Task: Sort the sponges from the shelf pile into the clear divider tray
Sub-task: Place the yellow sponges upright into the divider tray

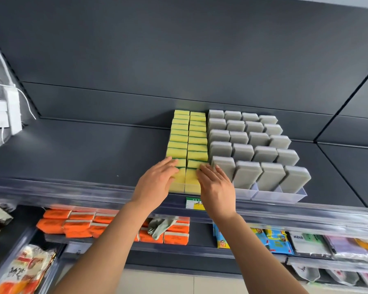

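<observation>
Dark grey metal shelf (83,149) runs left of the left fingers.

Left hand (155,181): flat, fingers (168,167) straight and close together, gripping nothing. The fingertips lie on top of the front yellow foam sponges (180,143), rectangular blocks with green scourer backing, left column of two. The blocks stand on edge, packed one behind the other, running from the fingertips back to the rear panel.

Right hand (218,187): also flat, fingers (207,171) straight and slightly fanned, holding nothing. The index side rests on the front blocks of the right yellow column. The hands are just apart, with a strip of yellow sponge face showing between them. The little-finger side sits at the front-left block of the grey foam sponges (251,145) – cannot tell if it touches.

The grey ones are rounded rectangular blocks, four columns by five rows, right of the right fingers and leaning back. Both colours sit in the clear plastic divider tray (285,197) – its front wall shows below and right of the right fingers, on the shelf.

Between the wrists: a green-and-yellow paper price tag (192,203) on the clear front rail. On the lower shelf, orange flat packets (72,224) lie left of the left forearm and blue printed packets (278,239) right of the right forearm.
</observation>
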